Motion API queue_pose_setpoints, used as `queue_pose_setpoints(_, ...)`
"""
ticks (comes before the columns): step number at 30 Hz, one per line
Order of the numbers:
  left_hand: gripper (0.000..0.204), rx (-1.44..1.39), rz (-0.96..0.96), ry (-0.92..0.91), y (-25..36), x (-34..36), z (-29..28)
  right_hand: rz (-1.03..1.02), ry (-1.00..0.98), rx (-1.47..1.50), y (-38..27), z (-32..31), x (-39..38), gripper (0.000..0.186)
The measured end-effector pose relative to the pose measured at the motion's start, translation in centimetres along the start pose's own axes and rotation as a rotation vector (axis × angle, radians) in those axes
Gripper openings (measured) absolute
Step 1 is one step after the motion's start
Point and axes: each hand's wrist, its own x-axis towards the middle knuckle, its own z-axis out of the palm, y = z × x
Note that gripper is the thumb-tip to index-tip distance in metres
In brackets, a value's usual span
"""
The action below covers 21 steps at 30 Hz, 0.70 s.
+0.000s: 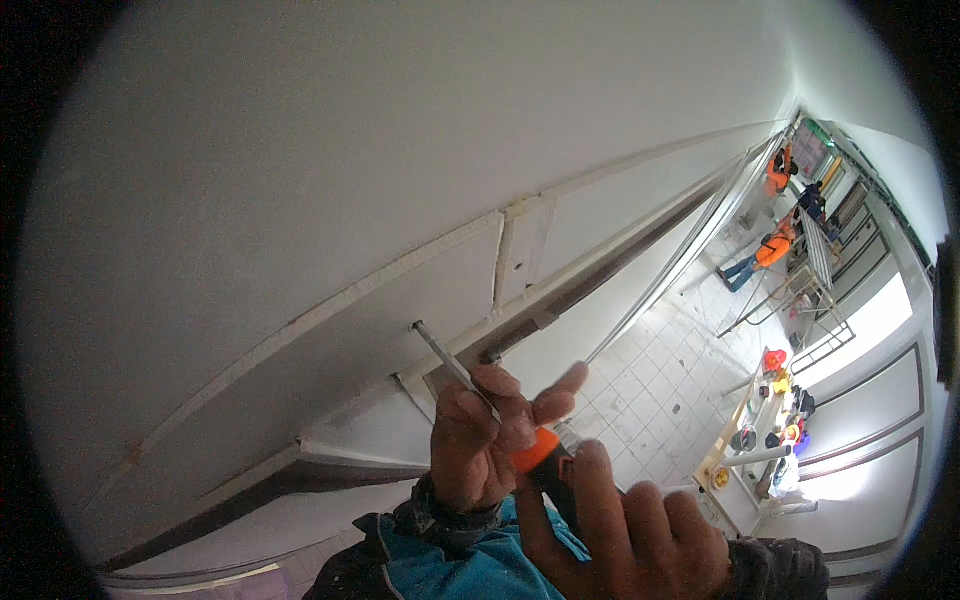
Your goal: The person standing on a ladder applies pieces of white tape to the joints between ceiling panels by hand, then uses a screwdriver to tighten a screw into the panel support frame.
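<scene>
A screwdriver with a grey metal shaft [445, 353] and an orange-and-black handle [537, 450] slants up to the left. Its tip meets the pale panel surface [455, 285] at a small dark spot. My left hand [478, 440] is closed round the lower shaft near the handle, one finger pointing out to the right. My right hand [640, 530] is curled at the handle, with the thumb on one side and the fingers on the other. Part of the handle is hidden behind this hand.
A dark recess [620, 245] runs along below the panels. On the right stands a work table [735, 435] with helmets and tools. Farther off are a metal scaffold [818, 255] and several people, among them a person in an orange vest [773, 248], on the tiled floor [640, 375].
</scene>
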Motion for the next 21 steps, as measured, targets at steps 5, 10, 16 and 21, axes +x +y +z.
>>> queue_pose_setpoints(5, 0.018, 0.075, 0.071, -0.052, -0.7, -0.9, 1.5, 0.463, -0.267, 0.993, 1.0, -2.2, 1.3, 0.025)
queue_pose_setpoints(10, 0.015, -0.045, -0.074, 0.037, 0.0, -0.5, 1.8, 0.718, -0.126, 1.577, 1.0, -1.8, 0.9, 0.023)
queue_pose_setpoints(16, 0.022, 0.150, 0.058, 0.027, 0.9, 0.2, 1.5, 0.290, -0.188, 0.947, 2.3, -2.3, 2.1, 0.027)
queue_pose_setpoints(21, 0.023, 0.194, 0.018, 0.080, 1.0, 0.1, 1.8, -0.055, -0.375, 0.101, 1.0, -3.1, 2.0, 0.029)
